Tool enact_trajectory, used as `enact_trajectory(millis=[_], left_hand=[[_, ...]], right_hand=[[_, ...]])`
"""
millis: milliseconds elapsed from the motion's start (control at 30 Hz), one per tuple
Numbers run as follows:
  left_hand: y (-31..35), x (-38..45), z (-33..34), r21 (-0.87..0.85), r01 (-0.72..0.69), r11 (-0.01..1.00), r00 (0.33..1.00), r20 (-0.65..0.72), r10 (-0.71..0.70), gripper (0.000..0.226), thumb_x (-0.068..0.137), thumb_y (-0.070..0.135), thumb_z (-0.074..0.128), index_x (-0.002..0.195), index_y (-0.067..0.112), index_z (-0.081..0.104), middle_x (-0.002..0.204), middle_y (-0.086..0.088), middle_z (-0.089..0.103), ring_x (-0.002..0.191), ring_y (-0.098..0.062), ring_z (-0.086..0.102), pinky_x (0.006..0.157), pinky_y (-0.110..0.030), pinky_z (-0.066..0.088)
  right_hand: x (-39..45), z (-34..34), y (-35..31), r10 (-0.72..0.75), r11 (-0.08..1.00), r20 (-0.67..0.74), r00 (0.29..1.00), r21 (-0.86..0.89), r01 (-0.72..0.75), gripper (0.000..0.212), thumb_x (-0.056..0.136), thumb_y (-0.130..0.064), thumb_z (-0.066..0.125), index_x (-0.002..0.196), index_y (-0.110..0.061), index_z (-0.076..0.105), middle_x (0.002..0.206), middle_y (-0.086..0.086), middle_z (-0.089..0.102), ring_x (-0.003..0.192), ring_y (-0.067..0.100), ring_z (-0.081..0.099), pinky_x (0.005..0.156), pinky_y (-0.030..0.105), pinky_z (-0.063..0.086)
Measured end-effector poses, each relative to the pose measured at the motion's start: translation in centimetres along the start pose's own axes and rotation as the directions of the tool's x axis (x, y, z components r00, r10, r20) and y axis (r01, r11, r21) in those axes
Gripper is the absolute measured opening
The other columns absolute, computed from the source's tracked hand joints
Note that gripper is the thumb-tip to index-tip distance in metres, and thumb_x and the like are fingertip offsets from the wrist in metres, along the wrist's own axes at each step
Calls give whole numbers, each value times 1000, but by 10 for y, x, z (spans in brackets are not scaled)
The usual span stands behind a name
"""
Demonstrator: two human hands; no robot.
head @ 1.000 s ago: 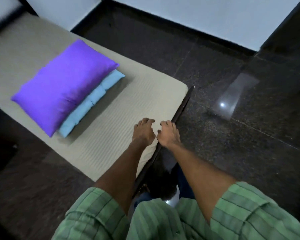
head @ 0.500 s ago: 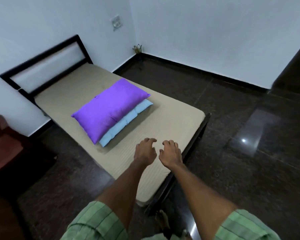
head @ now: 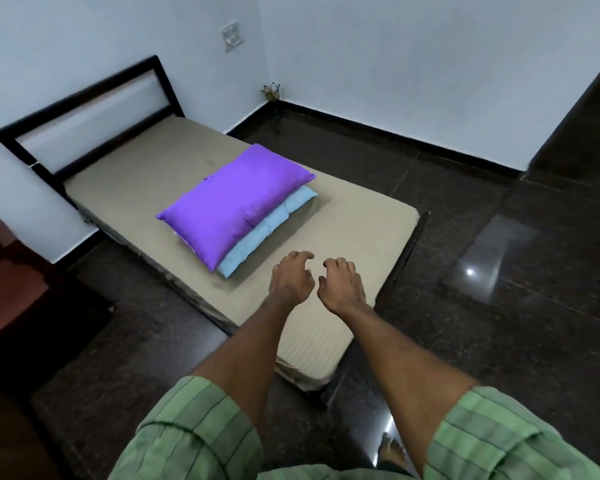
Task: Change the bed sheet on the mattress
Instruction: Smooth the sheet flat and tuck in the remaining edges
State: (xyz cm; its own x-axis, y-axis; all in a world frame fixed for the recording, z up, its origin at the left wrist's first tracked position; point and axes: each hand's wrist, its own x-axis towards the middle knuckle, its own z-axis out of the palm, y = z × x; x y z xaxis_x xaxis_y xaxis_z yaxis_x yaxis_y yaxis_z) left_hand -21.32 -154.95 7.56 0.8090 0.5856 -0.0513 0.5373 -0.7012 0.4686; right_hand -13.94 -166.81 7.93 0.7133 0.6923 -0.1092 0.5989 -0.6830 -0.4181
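Observation:
A beige mattress (head: 354, 223) lies on a low black bed frame (head: 411, 242) running from the headboard at the left toward me. A purple pillow (head: 234, 199) sits on top of a light blue pillow (head: 274, 221) in the middle of the mattress. My left hand (head: 290, 278) and my right hand (head: 340, 284) hover side by side above the near end of the mattress, just short of the pillows. Their fingers hang loosely curled and hold nothing. Green striped sleeves cover my upper arms.
A black headboard (head: 84, 109) stands against the white wall at the left. Dark polished floor (head: 499, 271) surrounds the bed. A reddish-brown piece of furniture (head: 11, 289) stands at the left edge. A small metal ornament (head: 271, 89) sits in the far corner.
My view has lifted from the foot of the bed, so the whole bed and headboard show. Both hands have come off the mattress edge and now hover above it.

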Motion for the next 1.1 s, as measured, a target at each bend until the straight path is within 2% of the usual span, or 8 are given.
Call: enact_trajectory(millis=[67,200,333,433,600,700,900,1100], left_hand=[[-37,-2,-16,-8,-19,1000,1000,-13,19,46,94,15,58,138,26,57,140,1,58,133,-22,53,113,-42,38],[-116,-1,-57,-39,-45,998,999,-28,43,44,96,14,57,139,24,57,141,3,59,134,-20,51,113,-40,39],[-195,15,-104,-64,-83,994,995,-53,80,45,92,12,58,137,17,60,136,-5,62,127,-27,57,108,-46,45],[-237,31,-131,-109,-84,990,996,-41,80,44,91,13,60,136,16,61,133,-5,63,123,-28,59,105,-45,46],[-284,52,-155,-174,-100,980,995,-44,94,43,92,14,60,135,15,61,132,-7,64,124,-28,58,105,-45,46],[-317,74,-162,-185,-91,978,996,-21,89,42,93,13,59,135,17,61,133,-4,63,125,-26,57,105,-47,46],[-388,154,-181,-162,-89,983,996,18,93,43,93,14,62,136,16,60,135,-6,62,126,-27,57,106,-46,45],[-449,253,-207,-129,-89,988,989,103,103,43,93,14,63,136,15,62,132,-8,63,124,-27,59,105,-44,47]], right_hand=[[6,14,-41,-41,998,-24,999,-44,40,38,103,-30,51,139,-16,51,141,6,52,133,27,43,103,41,42],[21,47,-125,16,1000,-49,999,6,-16,39,101,-29,53,138,-15,52,140,7,52,133,28,43,105,43,42],[36,73,-206,77,996,-64,995,49,-74,36,101,-28,53,133,-13,53,137,9,53,131,30,44,103,44,42],[52,83,-251,78,995,-98,992,71,-71,35,101,-27,51,133,-11,54,134,10,55,128,31,46,101,44,44],[90,107,-301,87,996,-111,990,36,-83,36,101,-28,50,134,-13,54,137,10,55,130,31,47,103,43,43],[122,122,-327,101,993,-116,988,73,-93,37,101,-26,51,135,-12,54,138,11,55,130,31,47,103,42,41],[221,166,-362,174,976,-87,981,148,-160,41,103,-29,51,140,-12,51,142,13,52,134,33,44,108,44,40],[331,191,-395,280,942,-37,959,206,-266,41,103,-30,52,139,-9,49,140,15,51,130,36,44,103,47,42]])
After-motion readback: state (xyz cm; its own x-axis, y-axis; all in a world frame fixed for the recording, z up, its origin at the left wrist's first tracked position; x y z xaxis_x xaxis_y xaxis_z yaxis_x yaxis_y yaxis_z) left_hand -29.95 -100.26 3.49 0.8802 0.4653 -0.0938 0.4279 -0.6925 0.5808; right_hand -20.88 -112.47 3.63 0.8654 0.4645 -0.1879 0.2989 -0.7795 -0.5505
